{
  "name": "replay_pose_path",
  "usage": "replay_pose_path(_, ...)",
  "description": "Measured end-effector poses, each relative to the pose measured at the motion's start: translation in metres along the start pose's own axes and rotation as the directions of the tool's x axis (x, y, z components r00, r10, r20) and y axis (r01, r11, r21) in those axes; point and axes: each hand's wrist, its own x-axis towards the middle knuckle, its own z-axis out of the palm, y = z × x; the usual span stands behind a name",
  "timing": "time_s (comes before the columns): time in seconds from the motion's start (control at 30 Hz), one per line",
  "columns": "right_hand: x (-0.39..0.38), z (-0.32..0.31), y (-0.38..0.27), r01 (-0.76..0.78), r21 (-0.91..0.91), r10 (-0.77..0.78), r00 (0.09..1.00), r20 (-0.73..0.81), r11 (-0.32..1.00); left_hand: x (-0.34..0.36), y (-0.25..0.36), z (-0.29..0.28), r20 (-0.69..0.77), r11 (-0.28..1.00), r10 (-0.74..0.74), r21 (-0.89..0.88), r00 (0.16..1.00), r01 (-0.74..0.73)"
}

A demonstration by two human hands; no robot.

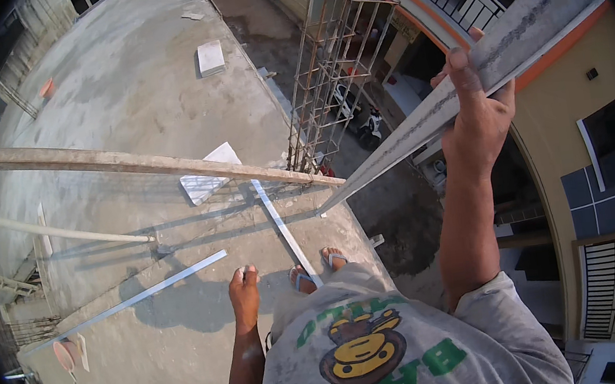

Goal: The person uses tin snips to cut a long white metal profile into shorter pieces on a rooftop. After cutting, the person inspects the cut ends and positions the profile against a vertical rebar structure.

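My right hand (477, 106) is raised and shut on a long grey metal profile (409, 141) that slants from the upper right down to its free end near the roof edge. My left hand (244, 292) hangs by my side with the fingers curled; whether it holds anything cannot be made out. I stand in sandals (303, 278) on a concrete roof slab (134, 90), close to its right edge. A flat metal strip (286, 233) lies on the slab and runs up to my feet.
A rough wooden beam (127, 164) and a white pipe (43, 228) cross at chest height on the left. Another metal strip (143, 293) and white slabs (206, 177) lie on the concrete. A rebar cage (329, 59) rises at the edge, with a drop to the street (403, 219) beyond.
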Motion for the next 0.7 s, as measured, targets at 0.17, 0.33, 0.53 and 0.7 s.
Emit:
replay_pose_path(0.17, 0.000, -0.005, 0.000, 0.084, -0.011, -0.084, 0.996, -0.010, 0.996, 0.008, 0.001, 0.002, 0.042, 0.999, 0.039, 0.033, 0.998, -0.041)
replay_pose_path(0.33, 0.003, -0.008, 0.007, 0.112, 0.043, -0.112, 0.994, 0.006, 0.993, 0.011, 0.005, 0.008, 0.042, 0.996, 0.056, 0.061, 0.998, -0.058)
replay_pose_path(0.53, 0.004, -0.011, 0.012, 0.111, -0.078, -0.110, 0.994, 0.023, 0.991, 0.004, 0.007, 0.012, 0.049, 0.994, 0.052, 0.099, 0.997, -0.056)
replay_pose_path(0.7, 0.005, -0.007, 0.012, 0.056, -0.040, -0.054, 0.997, 0.046, 0.998, -0.017, -0.006, 0.013, -0.053, 1.000, 0.023, 0.005, 0.998, -0.023)
